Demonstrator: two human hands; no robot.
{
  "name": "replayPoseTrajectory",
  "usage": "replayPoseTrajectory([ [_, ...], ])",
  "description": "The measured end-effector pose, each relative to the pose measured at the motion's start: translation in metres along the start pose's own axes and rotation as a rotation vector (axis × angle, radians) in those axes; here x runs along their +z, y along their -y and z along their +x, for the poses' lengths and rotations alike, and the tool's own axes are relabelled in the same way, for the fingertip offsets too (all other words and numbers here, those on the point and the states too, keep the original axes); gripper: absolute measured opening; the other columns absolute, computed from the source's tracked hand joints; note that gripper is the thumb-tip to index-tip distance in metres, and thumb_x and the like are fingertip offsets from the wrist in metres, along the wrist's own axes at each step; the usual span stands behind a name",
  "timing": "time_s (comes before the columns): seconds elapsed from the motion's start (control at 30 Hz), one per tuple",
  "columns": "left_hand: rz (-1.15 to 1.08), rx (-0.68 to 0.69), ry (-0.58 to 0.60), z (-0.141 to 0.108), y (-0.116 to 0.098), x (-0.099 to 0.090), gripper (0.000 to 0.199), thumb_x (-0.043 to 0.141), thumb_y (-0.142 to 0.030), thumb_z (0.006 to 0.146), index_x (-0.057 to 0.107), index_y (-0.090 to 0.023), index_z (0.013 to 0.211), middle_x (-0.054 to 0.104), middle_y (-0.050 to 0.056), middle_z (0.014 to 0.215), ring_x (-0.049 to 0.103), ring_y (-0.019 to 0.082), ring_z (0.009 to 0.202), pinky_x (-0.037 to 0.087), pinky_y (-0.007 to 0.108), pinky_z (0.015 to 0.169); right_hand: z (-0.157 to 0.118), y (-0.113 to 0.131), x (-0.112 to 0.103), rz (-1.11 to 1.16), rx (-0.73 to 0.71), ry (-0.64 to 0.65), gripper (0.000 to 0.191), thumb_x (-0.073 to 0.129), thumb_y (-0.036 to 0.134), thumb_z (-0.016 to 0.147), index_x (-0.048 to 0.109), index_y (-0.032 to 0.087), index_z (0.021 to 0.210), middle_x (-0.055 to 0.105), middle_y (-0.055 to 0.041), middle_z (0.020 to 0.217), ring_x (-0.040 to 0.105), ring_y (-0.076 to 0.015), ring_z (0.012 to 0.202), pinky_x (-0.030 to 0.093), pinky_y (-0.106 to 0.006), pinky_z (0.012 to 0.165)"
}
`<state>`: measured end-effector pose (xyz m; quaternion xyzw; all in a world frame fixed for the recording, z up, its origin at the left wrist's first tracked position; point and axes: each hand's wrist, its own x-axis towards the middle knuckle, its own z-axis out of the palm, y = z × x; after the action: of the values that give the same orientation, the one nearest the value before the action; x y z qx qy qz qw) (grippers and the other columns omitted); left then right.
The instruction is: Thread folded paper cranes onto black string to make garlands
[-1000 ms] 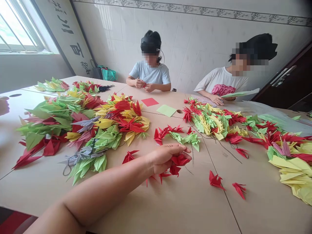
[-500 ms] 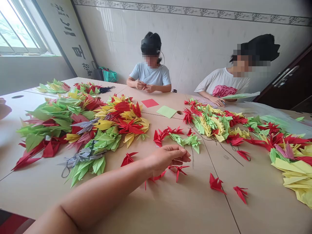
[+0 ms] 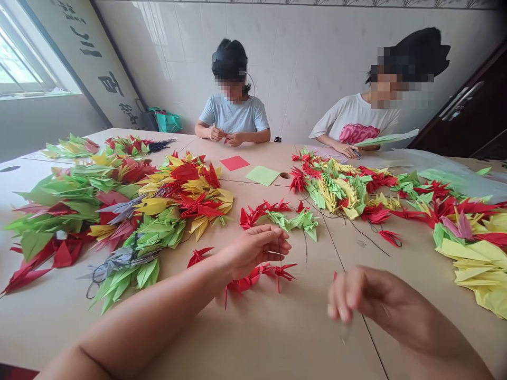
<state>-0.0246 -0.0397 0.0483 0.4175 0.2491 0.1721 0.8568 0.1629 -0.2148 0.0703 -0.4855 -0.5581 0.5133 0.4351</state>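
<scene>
My left hand point(image 3: 259, 247) is over the middle of the table, thumb and fingers pinched on a thin dark thread point(image 3: 280, 250). This runs down toward red folded paper cranes point(image 3: 253, 278) lying just below the hand. My right hand point(image 3: 368, 298) is at the lower right, fingers curled and blurred by motion. A thin pale sliver point(image 3: 344, 335) shows under its fingertips, too blurred to name. Another bit of red paper point(image 3: 335, 275) peeps out behind those fingers. Beyond my left hand lies a short string of red and green cranes point(image 3: 293, 219).
Heaps of strung paper cranes lie at left point(image 3: 114, 206) and right point(image 3: 336, 190). Yellow folded papers point(image 3: 479, 269) are near the right edge. Red point(image 3: 234, 163) and green square sheets point(image 3: 262, 175) lie farther back. Two people sit across the table, one folding red paper.
My right hand has come into view from the lower right, over the spot where two loose red cranes lay. My left hand stays near the same cranes. The view has tilted down slightly.
</scene>
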Motion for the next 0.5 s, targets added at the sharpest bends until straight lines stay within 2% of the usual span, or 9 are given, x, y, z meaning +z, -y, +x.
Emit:
replayPoseTrajectory([
  [0.1, 0.032, 0.008, -0.018, 0.000, -0.001, 0.001, 0.017, 0.062, -0.030, 0.083, 0.062, -0.014, 0.084, 0.066, 0.005, 0.081, 0.062, 0.012, 0.077, 0.048, 0.026, 0.075, 0.022, -0.010, -0.007, 0.081, 0.075, -0.195, 0.019, 0.054, 0.037, 0.090, 0.066, 0.023, 0.086, 0.066, -0.0049, 0.085, 0.061, -0.0186, 0.083, 0.050, -0.032, 0.076],
  [0.2, 0.140, 0.055, -0.027, -0.001, -0.005, 0.007, 0.020, 0.060, -0.034, 0.085, 0.061, -0.014, 0.085, 0.066, 0.006, 0.085, 0.062, 0.013, 0.080, 0.048, 0.026, 0.076, 0.032, -0.022, -0.006, 0.134, 0.060, -0.342, 0.017, 0.063, 0.038, 0.084, 0.068, 0.023, 0.090, 0.065, -0.0050, 0.096, 0.060, -0.0178, 0.087, 0.050, -0.031, 0.081],
  [0.27, 0.191, 0.062, -0.017, -0.002, -0.008, 0.014, 0.022, 0.058, -0.036, 0.086, 0.061, -0.014, 0.086, 0.067, 0.007, 0.087, 0.062, 0.014, 0.082, 0.049, 0.028, 0.078, 0.036, -0.029, -0.002, 0.171, 0.049, -0.398, 0.020, 0.067, 0.040, 0.080, 0.068, 0.023, 0.090, 0.065, -0.0055, 0.095, 0.060, -0.0180, 0.086, 0.050, -0.031, 0.081],
  [0.37, 0.202, 0.032, -0.003, -0.003, -0.012, 0.023, 0.023, 0.056, -0.035, 0.088, 0.060, -0.013, 0.087, 0.066, 0.009, 0.090, 0.063, 0.017, 0.086, 0.051, 0.032, 0.078, 0.040, -0.034, 0.005, 0.204, 0.065, -0.455, 0.024, 0.067, 0.044, 0.079, 0.068, 0.022, 0.090, 0.066, -0.0039, 0.083, 0.061, -0.0174, 0.082, 0.050, -0.031, 0.079],
  [0.5, 0.190, 0.007, -0.039, -0.002, -0.014, 0.032, 0.021, 0.056, -0.034, 0.088, 0.062, -0.014, 0.088, 0.063, 0.011, 0.103, 0.061, 0.020, 0.099, 0.052, 0.031, 0.078, 0.044, -0.035, 0.012, 0.122, 0.056, -0.503, 0.030, 0.062, 0.049, 0.081, 0.068, 0.022, 0.095, 0.067, -0.0038, 0.082, 0.061, -0.0165, 0.079, 0.051, -0.028, 0.075],
])
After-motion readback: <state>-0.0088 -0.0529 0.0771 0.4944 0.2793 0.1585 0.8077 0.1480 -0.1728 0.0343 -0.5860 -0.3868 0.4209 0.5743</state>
